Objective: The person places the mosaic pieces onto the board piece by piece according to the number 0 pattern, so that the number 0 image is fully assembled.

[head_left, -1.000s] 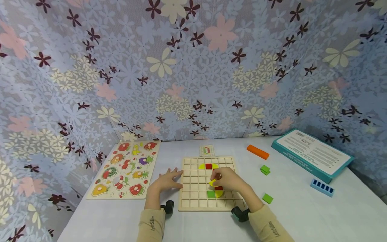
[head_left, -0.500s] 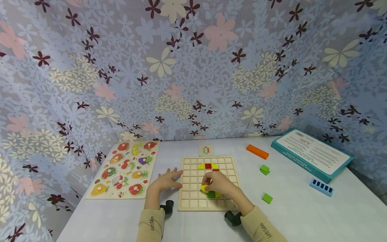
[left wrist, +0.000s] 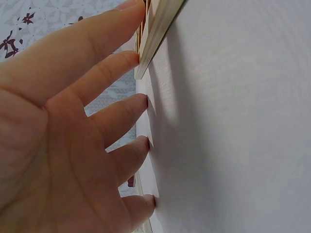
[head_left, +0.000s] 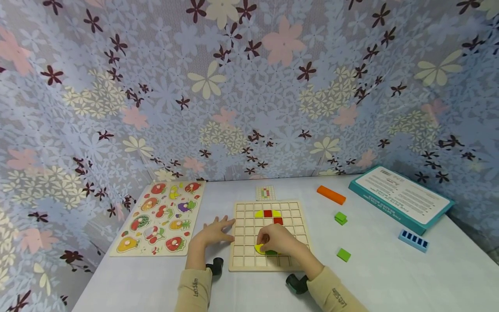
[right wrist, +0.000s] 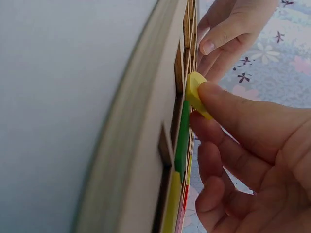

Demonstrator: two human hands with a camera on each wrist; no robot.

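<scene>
A wooden grid board (head_left: 244, 229) lies on the table. My right hand (head_left: 280, 239) pinches a yellow rounded tile (right wrist: 196, 91) between thumb and index finger. In the right wrist view this tile tilts at a grid cell beside a green tile (right wrist: 182, 141). Red tiles (head_left: 267, 213) and yellow rounded tiles (head_left: 276, 213) sit in the upper cells; the hand hides part of the pattern. My left hand (head_left: 212, 232) lies at the board's left edge, fingers spread. In the left wrist view, its thumb and index finger touch the board's edge and its other fingertips rest on the table.
A small pattern card (head_left: 265, 193) lies behind the board. Left is a fruit puzzle board (head_left: 134, 232). To the right lie green tiles (head_left: 344, 255), an orange block (head_left: 331, 195), a light-blue slotted piece (head_left: 413, 241) and a teal box (head_left: 405, 197). A flowered cloth hangs behind.
My right hand has moved left and a little toward me with the yellow tile, down to the cell left of the green tile. My left hand has stayed in place.
</scene>
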